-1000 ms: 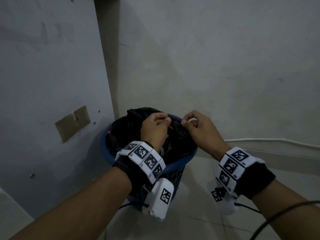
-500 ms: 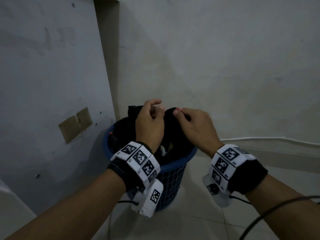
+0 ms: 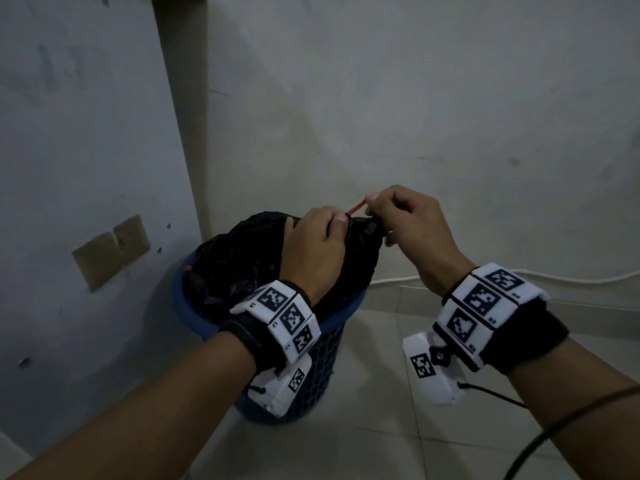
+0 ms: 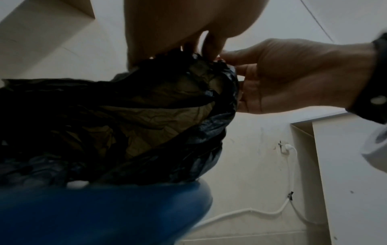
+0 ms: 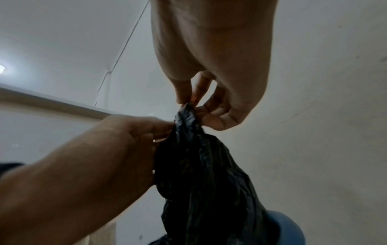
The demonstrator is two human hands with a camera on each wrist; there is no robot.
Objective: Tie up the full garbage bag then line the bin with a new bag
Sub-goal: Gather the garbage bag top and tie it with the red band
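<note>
A black garbage bag (image 3: 239,268) sits in a blue mesh bin (image 3: 322,348) in the corner, its mouth gathered into a neck above the rim. My left hand (image 3: 332,225) grips that gathered neck from the left. My right hand (image 3: 372,202) pinches a thin red drawstring (image 3: 356,208) that runs taut from the neck up to its thumb and forefinger. In the left wrist view the bag (image 4: 130,116) bulges over the bin rim (image 4: 104,215). In the right wrist view my right hand's fingertips (image 5: 184,99) pinch at the bag's tip (image 5: 188,109), with my left hand (image 5: 108,149) beside it.
The bin stands on a pale tiled floor (image 3: 384,431), close against two walls. A white cable (image 3: 554,280) runs along the base of the right wall and up to a plug (image 4: 286,147). Brown taped patches (image 3: 110,252) mark the left wall.
Both hands rose from the bin's rim and drew the bag's mouth up into a neck. My right hand moved up and right, drawing the red drawstring out taut.
</note>
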